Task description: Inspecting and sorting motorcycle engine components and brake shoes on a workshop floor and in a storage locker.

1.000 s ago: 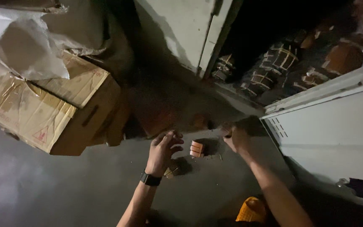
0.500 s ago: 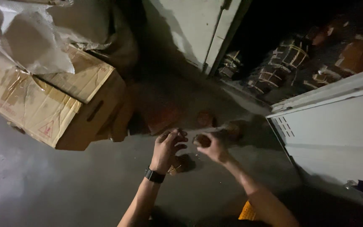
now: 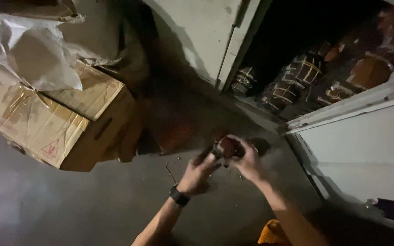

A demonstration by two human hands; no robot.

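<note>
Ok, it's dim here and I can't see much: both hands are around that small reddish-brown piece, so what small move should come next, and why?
Probably steady it first. The left hand and right hand both close around the small reddish-brown piece, lifted off the grey floor. It is blurred, so settling the grip before turning it seems wise.

Both hands meet over dark floor [image 3: 60, 205]: left hand [image 3: 198, 174] w/ black wristband [image 3: 178, 196], right hand [image 3: 248, 160], both gripping small reddish-brown object [image 3: 227, 146]; blurred. Taped cardboard box [image 3: 46, 118] at left, white plastic sheet [image 3: 33, 54] on top. Open white door [image 3: 365, 141] at right.
</note>
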